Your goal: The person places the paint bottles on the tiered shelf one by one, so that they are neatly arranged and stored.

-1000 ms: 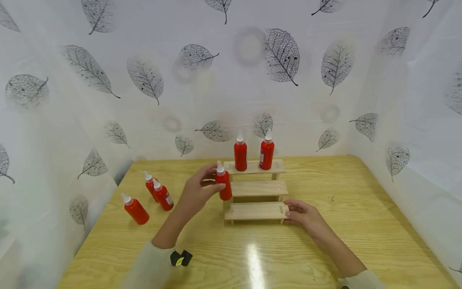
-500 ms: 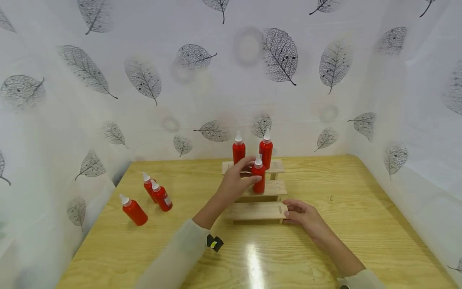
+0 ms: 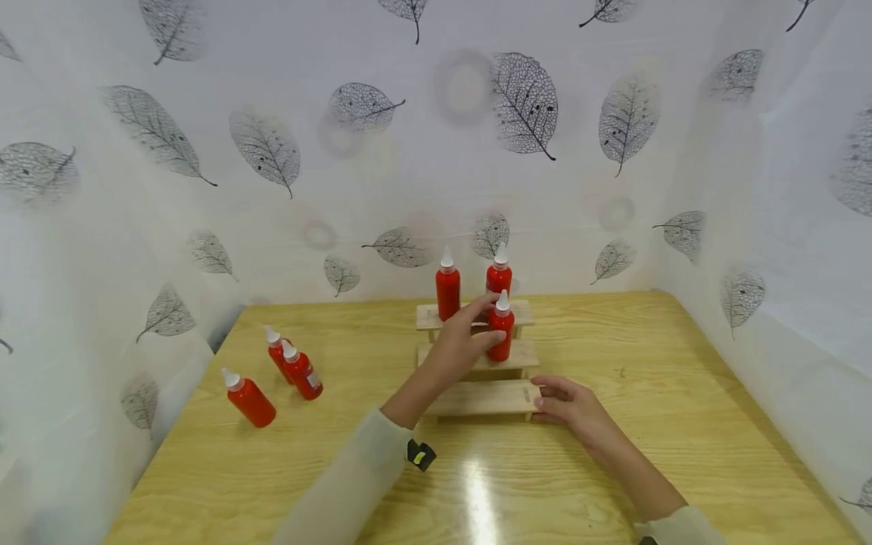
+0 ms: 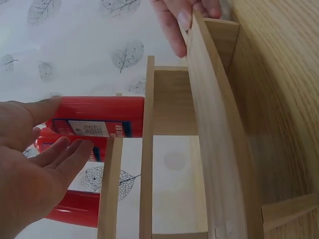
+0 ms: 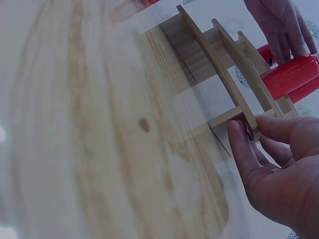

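Observation:
A three-tier wooden display stand (image 3: 477, 398) is on the table. My left hand (image 3: 459, 344) holds a red squeeze bottle (image 3: 501, 341) with a white pointed cap, thumb on one side and fingers on the other. The bottle is upright, and in the left wrist view its base meets the middle shelf (image 4: 147, 149). Two similar bottles stand on the top shelf: the left bottle (image 3: 448, 294) and the right bottle (image 3: 499, 277), partly hidden behind the held one. My right hand (image 3: 575, 412) pinches the right end of the lowest shelf; the right wrist view shows thumb and fingers around its edge (image 5: 254, 127).
On the table's left side are several more red bottles: a front bottle (image 3: 252, 403), a middle bottle (image 3: 303, 375) and a rear bottle (image 3: 278, 353) partly behind it. A white leaf-print curtain (image 3: 381, 189) surrounds the wooden table (image 3: 545, 484) at the back and sides.
My left hand has carried the bottle rightward from the stand's left side to the right part of the middle shelf. The right hand has kept its hold on the lowest shelf.

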Available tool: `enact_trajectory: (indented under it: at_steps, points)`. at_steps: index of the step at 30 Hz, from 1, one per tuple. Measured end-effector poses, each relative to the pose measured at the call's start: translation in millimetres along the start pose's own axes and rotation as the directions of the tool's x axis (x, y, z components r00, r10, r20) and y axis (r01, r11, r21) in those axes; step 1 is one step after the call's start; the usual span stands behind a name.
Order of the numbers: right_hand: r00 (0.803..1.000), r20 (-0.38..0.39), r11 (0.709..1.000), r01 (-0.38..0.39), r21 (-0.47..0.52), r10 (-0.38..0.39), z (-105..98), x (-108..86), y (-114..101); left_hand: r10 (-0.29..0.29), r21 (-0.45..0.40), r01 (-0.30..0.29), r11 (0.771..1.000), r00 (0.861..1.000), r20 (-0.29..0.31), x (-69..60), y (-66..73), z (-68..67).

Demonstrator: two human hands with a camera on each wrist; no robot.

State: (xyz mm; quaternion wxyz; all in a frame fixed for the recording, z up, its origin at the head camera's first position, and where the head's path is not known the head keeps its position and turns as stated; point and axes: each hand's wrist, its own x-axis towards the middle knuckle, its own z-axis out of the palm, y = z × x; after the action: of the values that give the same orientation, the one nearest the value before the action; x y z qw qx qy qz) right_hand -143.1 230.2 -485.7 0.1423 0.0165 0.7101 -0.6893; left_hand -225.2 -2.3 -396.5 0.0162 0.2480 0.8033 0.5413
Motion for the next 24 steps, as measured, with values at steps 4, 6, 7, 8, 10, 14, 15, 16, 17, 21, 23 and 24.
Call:
enact_trajectory:
  at_steps: [4, 6, 7, 8, 10, 14, 15, 16, 17, 21, 23, 24]
  points:
    - [1.000, 0.012, 1.000, -0.004, 0.002, 0.004, 0.6, -0.2, 0.5, 0.005, 0.025, -0.005, 1.000, 1.000, -0.006, -11.3, 1.9, -6.5]
    - [1.000, 0.015, 1.000, -0.006, -0.002, 0.006, 0.4, -0.1, 0.8, 0.002, 0.035, -0.002, 0.999, 1.000, -0.013, -20.1, 2.5, -11.2]
    - [1.000, 0.013, 1.000, -0.007, 0.001, 0.007, 0.4, 0.0, 0.8, -0.001, 0.041, 0.002, 0.999, 1.000, -0.015, -25.2, 2.2, -14.0]
    - [1.000, 0.011, 1.000, -0.008, 0.003, 0.008, 0.4, 0.0, 0.7, -0.008, 0.046, 0.009, 0.999, 1.000, -0.019, -31.3, 1.6, -17.4]
    - [1.000, 0.011, 1.000, -0.008, 0.007, 0.008, 0.3, 0.3, 0.8, -0.016, 0.048, 0.017, 0.999, 0.999, -0.030, -43.8, -0.4, -25.0]
    - [1.000, 0.008, 1.000, -0.013, 0.004, 0.013, 0.3, 0.4, 1.0, -0.022, 0.033, 0.025, 0.999, 0.997, -0.077, -72.8, -8.1, -46.6]
    - [1.000, 0.004, 1.000, -0.017, 0.003, 0.017, 0.3, 0.5, 1.1, -0.019, 0.033, 0.022, 0.999, 0.996, -0.088, -79.0, -10.4, -52.2]
    - [1.000, -0.001, 1.000, -0.020, 0.003, 0.020, 0.5, 0.4, 1.0, -0.012, 0.034, 0.015, 0.999, 0.995, -0.098, -84.8, -13.0, -57.8]
    - [1.000, -0.006, 1.000, -0.024, 0.004, 0.024, 0.5, 0.5, 0.9, -0.013, 0.041, 0.018, 0.999, 0.993, -0.113, -91.0, -15.5, -63.8]
    - [1.000, -0.004, 1.000, -0.024, 0.005, 0.024, 0.4, 0.8, 1.0, -0.034, 0.073, 0.047, 0.996, 0.985, -0.170, -114.3, -23.4, -87.1]
    - [1.000, 0.005, 1.000, -0.018, 0.005, 0.018, 0.1, 0.8, 1.3, -0.054, 0.081, 0.072, 0.994, 0.977, -0.206, -126.6, -25.7, -99.0]
    - [1.000, 0.011, 1.000, -0.015, 0.004, 0.015, -0.1, 0.7, 1.5, -0.063, 0.090, 0.085, 0.992, 0.972, -0.225, -132.4, -26.9, -104.8]
